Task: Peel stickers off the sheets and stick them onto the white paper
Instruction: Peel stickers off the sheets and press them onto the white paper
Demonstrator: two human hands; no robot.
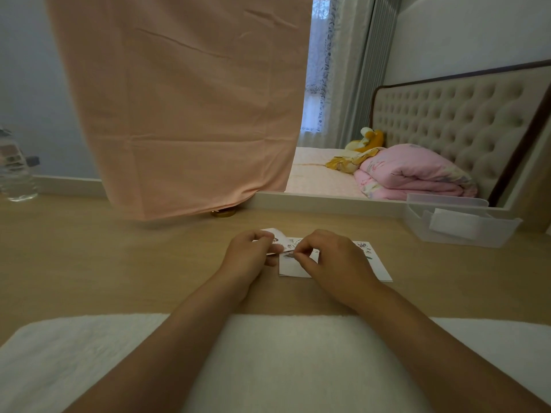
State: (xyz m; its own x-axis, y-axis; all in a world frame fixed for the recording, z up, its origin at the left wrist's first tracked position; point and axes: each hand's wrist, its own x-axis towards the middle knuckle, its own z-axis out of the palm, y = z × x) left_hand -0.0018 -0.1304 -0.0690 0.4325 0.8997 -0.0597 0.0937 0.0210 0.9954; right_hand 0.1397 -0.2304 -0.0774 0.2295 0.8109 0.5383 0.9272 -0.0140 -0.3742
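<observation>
A small sticker sheet [278, 236] with cartoon drawings is held a little above the wooden table, bent upward at its far edge. My left hand [249, 254] grips its left side with curled fingers. My right hand [331, 260] pinches a small grey sticker [288, 255] at the sheet's near edge between thumb and forefinger. Under and to the right of my hands lies the white paper [378, 268], flat on the table, with a few stickers [362, 245] near its far right corner. My right hand hides much of the paper.
A clear plastic bin [465, 231] with white sheets inside stands at the right. A pink cloth [185, 114] hangs down to the table behind my hands, a gold lid [223, 213] under its hem. A water bottle [15, 174] stands far left. A white towel [283, 353] covers the near edge.
</observation>
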